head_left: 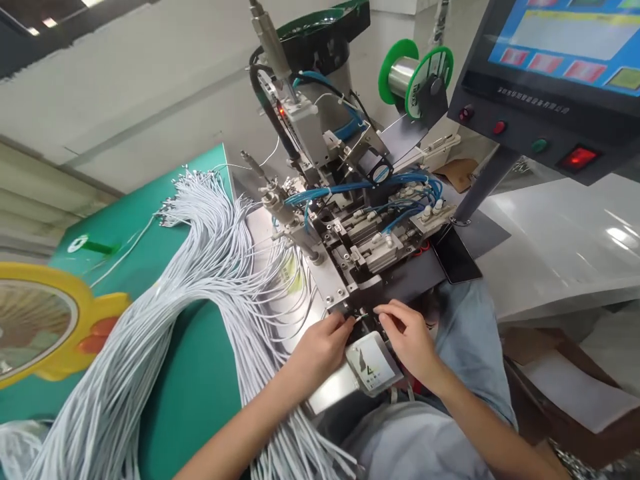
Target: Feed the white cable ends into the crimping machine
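Observation:
My left hand (pixel 326 341) is closed in a pinch on a thin white cable (pixel 359 319) at the front of the machine (pixel 345 243). The cable's short end points right from my fingertips, with a hint of green at its tip. Just across from it, my right hand (pixel 409 337) has its thumb and index finger curled together beside the cable end. Anything between those fingertips is too small to make out. Below and between my hands sits a white box-like part (pixel 373 363) with a printed label.
Large bundles of white cables (pixel 200 280) drape over the green table (pixel 195 373) at left. A yellow fan (pixel 75 320) stands there. At right are a solder wire spool (pixel 403 77), a control screen (pixel 565 47) and a phone (pixel 456 257). A cardboard box (pixel 540 393) lies lower right.

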Available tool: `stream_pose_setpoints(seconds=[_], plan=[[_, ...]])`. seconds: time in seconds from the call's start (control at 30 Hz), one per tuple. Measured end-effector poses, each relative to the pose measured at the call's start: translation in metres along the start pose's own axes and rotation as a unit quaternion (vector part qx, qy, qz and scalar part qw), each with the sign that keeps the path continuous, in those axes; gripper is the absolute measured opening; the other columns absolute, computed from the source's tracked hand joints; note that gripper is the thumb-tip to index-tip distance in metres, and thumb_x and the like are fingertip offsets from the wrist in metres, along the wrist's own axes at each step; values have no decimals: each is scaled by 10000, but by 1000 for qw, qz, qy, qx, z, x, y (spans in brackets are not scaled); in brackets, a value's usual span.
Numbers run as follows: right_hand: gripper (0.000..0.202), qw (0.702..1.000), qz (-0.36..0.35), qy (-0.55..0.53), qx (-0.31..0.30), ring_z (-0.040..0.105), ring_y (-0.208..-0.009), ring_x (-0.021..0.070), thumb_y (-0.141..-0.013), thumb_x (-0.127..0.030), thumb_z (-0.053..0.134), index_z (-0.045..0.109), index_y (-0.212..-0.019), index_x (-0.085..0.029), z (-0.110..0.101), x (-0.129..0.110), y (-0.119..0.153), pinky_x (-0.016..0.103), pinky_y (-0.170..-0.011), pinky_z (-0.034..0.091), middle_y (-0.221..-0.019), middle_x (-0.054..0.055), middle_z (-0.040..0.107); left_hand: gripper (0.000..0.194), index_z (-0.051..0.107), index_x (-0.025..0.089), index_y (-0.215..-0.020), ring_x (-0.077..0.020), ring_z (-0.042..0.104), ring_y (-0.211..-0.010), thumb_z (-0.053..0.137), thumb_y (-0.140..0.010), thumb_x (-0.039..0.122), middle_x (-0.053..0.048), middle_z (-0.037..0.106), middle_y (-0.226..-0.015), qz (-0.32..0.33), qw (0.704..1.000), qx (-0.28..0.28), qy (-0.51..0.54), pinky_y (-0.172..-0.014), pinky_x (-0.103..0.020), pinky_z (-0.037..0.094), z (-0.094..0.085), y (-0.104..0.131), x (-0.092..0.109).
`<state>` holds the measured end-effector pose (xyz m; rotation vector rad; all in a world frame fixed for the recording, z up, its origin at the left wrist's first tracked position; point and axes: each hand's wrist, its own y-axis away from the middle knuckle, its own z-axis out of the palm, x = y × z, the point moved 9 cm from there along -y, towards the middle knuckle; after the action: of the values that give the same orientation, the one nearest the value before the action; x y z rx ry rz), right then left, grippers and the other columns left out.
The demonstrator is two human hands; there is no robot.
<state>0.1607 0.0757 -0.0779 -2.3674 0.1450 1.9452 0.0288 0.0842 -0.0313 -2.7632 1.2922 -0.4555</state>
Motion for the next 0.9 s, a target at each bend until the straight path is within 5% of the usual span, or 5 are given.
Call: stream_pose_setpoints(seconds=[0.2, 0.43, 0.9], plan=[[238, 992, 92, -42, -70, 503, -601, 107, -888, -264, 450, 675, -899, -184, 10, 23, 1, 238, -532, 371, -777, 18, 583, 220, 580, 128, -1049, -90, 528, -605, 422, -899, 103, -47, 556, -773, -19, 1000, -4, 22, -554, -201, 471, 3, 4, -4], [224, 982, 103, -89, -128, 545, -659, 107, -888, -252, 454, 668, -914, -192, 21, 21, -4, 223, -577, 409, -794, 12, 597, 232, 554, 134, -1090, -88, 529, -632, 445, -891, 86, -51, 567, -808, -24, 999, -8, 22, -564, -196, 475, 0, 6, -4], [171, 981, 130, -99, -106, 604, -665, 118, -812, -277, 535, 670, -830, -174, 6, 19, -13, 218, -565, 470, -793, 24, 677, 261, 590, 104, -1068, -88, 526, -595, 408, -882, 90, -42, 559, -772, 12, 1000, 16, -18, -537, -194, 467, -2, -8, 9]])
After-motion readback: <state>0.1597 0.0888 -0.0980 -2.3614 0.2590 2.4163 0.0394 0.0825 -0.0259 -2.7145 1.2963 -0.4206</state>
